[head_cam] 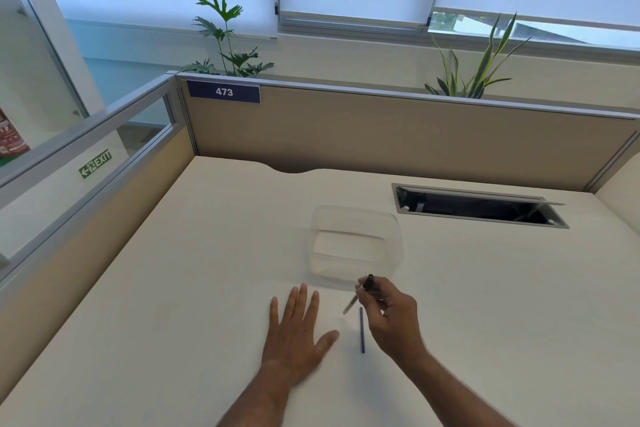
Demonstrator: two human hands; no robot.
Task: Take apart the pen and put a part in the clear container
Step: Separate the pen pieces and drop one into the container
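A clear plastic container (356, 246) stands open on the white desk, just beyond my hands. My right hand (391, 315) grips a pen barrel (360, 291), clear with a black end, tilted just in front of the container's near edge. A thin dark blue ink refill (362, 329) lies loose on the desk between my hands, pointing away from me. My left hand (298, 326) rests flat on the desk, fingers spread, holding nothing.
A cable hatch (478, 206) with its lid raised opens in the desk at the back right. Beige partition walls (381, 135) close the desk at the back and left. Plants stand behind the partition.
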